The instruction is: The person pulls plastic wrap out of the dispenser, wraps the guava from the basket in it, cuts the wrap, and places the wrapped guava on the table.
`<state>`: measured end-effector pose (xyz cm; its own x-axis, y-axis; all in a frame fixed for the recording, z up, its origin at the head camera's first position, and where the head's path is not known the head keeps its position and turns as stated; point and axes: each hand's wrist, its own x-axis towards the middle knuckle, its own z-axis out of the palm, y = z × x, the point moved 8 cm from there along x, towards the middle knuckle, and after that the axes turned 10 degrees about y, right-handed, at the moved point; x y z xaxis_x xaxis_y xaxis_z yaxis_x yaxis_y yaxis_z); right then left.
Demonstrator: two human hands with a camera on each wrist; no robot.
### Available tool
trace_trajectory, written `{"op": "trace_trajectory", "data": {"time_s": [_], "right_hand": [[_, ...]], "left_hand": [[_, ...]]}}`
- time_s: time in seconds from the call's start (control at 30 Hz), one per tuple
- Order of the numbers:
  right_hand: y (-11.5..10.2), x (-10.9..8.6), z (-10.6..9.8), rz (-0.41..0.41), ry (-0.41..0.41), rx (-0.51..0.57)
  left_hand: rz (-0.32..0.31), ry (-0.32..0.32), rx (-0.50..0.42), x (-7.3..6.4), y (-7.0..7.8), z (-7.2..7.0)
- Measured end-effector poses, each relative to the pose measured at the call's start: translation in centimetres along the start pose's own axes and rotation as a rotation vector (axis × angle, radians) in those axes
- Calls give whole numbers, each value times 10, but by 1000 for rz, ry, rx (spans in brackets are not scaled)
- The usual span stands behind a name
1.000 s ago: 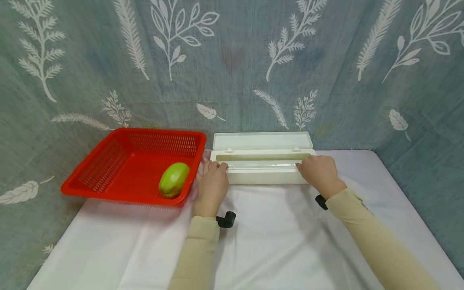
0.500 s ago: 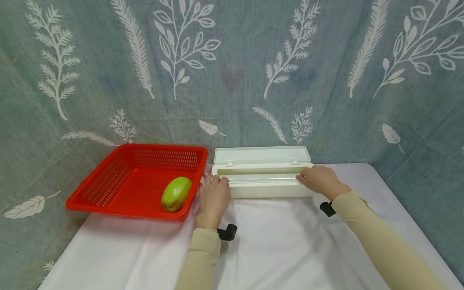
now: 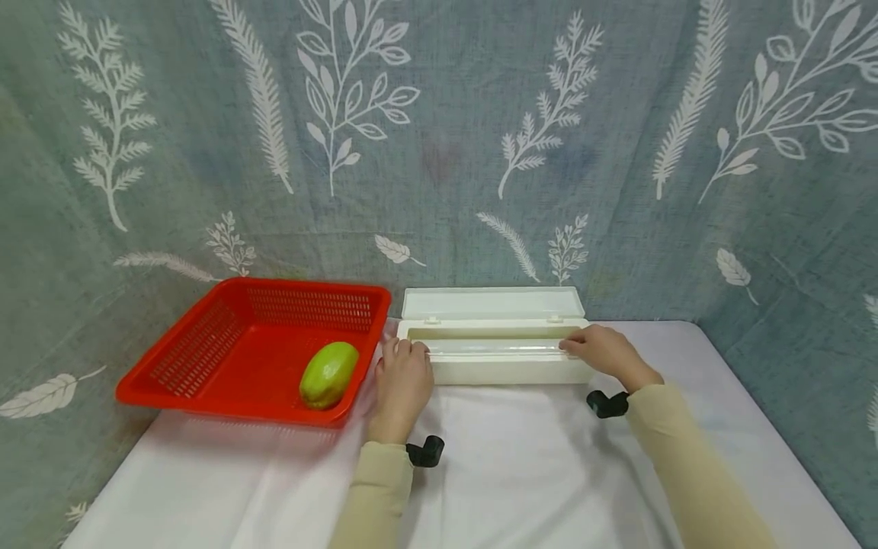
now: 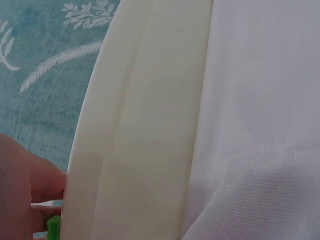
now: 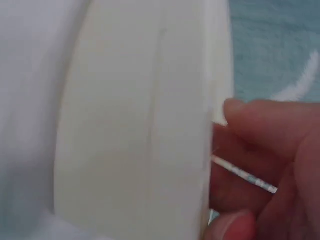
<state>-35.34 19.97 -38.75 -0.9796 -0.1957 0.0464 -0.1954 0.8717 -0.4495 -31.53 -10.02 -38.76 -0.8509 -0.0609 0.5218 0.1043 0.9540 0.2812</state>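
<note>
The person has both arms stretched out over the desk (image 3: 507, 473), and between the two hands sits a long cream box (image 3: 511, 374), a glossy clear roll (image 3: 497, 348) lying inside and the lid (image 3: 492, 303) swung back beyond the hands. The left hand (image 3: 401, 389) has its bent fingers over the box's near left end, a small green piece (image 4: 53, 228) beside its fingertips; I can't tell whether it grips anything. The right hand (image 3: 607, 354) is at the opposite end, fingers curled in by the roll's tip; whether thumb and fingers meet on something, I can't make out either. Just left of the left hand stands a red basket (image 3: 261, 339), with a yellow-green fruit (image 3: 329, 375) in the corner closest to that hand. Past both hands hangs a leaf-patterned cloth (image 3: 439, 168).
</note>
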Motion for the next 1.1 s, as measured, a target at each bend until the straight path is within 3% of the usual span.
{"op": "trace_trajectory", "data": {"time_s": [0.13, 0.43, 0.67, 0.77, 0.9, 1.1], "right_hand": [[1, -2, 3, 57, 42, -31], [11, -12, 6, 238, 281, 11], [10, -17, 0, 238, 463, 53], [7, -16, -5, 201, 463, 53], [5, -14, -6, 154, 397, 54], [7, -15, -1, 153, 363, 69]], "left_hand": [[-1, 12, -4, -1, -1, 0], [-20, 30, -24, -1, -4, 4], [-2, 24, 26, -2, 2, 0], [11, -3, 47, -1, 6, -2], [15, 1, 40, 3, 8, -5], [-28, -21, -10, 2, 3, 4]]}}
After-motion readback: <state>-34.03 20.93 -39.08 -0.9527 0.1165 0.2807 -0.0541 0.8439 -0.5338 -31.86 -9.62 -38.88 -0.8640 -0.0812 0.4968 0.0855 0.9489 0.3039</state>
